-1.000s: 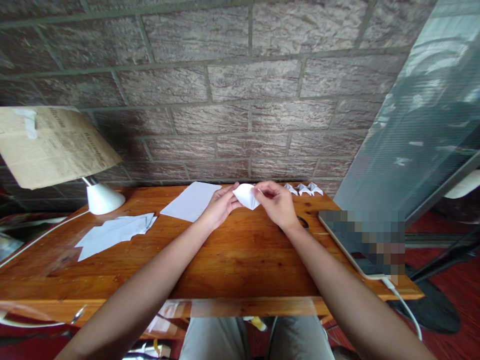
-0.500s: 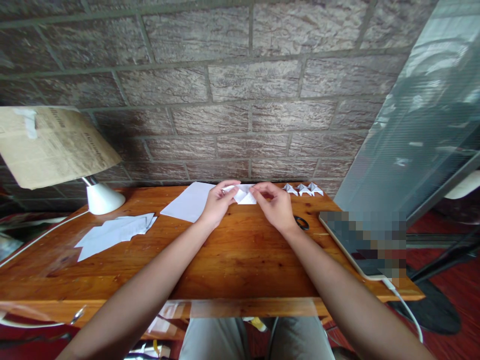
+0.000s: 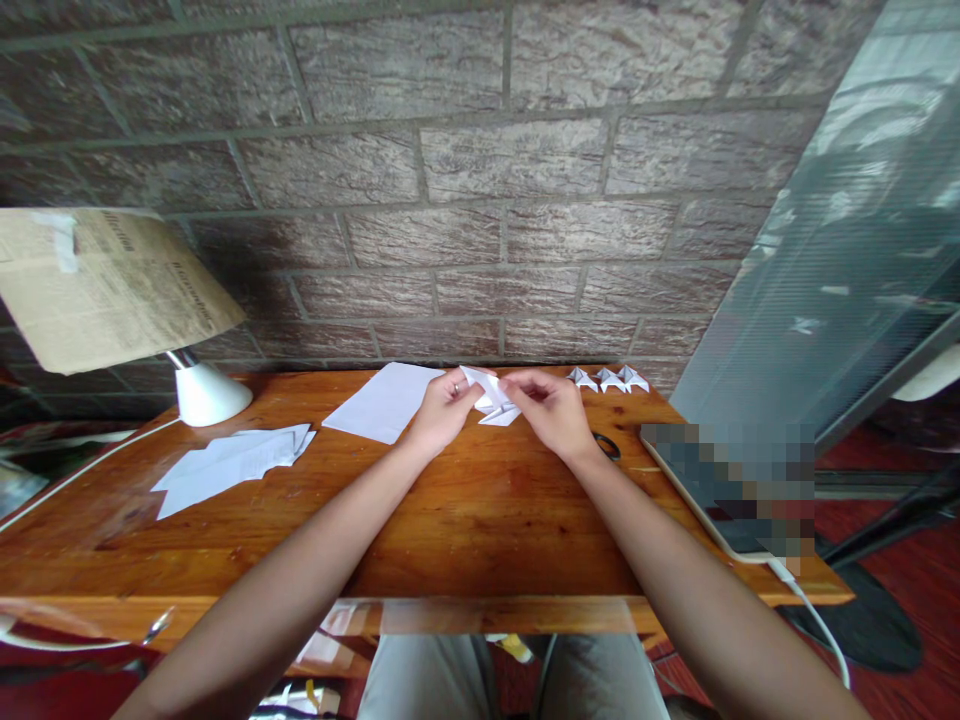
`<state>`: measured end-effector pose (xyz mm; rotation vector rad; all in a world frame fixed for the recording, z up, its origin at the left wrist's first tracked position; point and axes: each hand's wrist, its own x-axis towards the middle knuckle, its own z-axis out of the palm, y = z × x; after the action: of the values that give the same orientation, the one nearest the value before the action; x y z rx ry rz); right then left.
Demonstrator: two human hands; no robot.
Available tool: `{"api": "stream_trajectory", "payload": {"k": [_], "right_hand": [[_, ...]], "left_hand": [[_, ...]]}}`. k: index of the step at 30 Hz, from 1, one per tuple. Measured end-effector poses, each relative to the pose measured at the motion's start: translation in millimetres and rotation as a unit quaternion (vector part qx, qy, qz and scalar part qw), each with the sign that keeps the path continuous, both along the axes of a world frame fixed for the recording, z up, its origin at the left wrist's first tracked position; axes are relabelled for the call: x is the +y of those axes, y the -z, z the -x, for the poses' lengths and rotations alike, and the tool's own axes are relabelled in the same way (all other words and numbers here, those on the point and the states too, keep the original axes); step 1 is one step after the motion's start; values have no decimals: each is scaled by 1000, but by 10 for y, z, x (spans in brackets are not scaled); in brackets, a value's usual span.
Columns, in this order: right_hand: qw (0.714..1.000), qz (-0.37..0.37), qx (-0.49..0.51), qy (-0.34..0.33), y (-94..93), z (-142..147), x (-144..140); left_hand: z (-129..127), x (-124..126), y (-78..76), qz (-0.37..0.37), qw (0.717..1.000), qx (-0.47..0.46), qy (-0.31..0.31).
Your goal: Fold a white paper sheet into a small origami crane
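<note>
Both hands pinch one small folded piece of white paper (image 3: 498, 411) just above the far part of the wooden table. My left hand (image 3: 442, 408), with a ring on one finger, grips its left side between thumb and fingers. From the right, my right hand (image 3: 553, 405) holds the other side with thumb and index finger. Its flaps stand partly apart, one pointing up to the left and one down toward me. Fingers cover its edges. Beyond my right hand, three folded paper shapes (image 3: 610, 379) stand in a row near the wall.
A white paper sheet (image 3: 382, 402) lies left of my hands, with several paper pieces (image 3: 232, 465) nearer the lamp (image 3: 214, 395). A black ring-shaped handle (image 3: 607, 447) shows beside my right wrist. A tablet (image 3: 697, 485) with a white cable (image 3: 817, 620) rests at the table's right edge.
The folded paper has turned and opened out between my fingers, with a flap now raised at the left and another pointing down. Both hands stay in nearly the same place.
</note>
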<state>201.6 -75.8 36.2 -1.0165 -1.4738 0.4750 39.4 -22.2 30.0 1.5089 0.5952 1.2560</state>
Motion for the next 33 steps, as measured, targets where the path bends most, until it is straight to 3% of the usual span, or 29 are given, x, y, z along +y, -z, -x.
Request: {"api": "stream_trajectory", "payload": {"k": [8,18,33], "right_hand": [[1000,4,0,1,8,4,-1],[999,1,-31,13,-29,-5,-22],[1000,11,-17,2,-12,-26,5]], "left_hand": [[-8,-23,14,38,999,-11,35],[23,-5,39,12,1000,12,26],[-31,-55,50,129,986,-67,81]]}}
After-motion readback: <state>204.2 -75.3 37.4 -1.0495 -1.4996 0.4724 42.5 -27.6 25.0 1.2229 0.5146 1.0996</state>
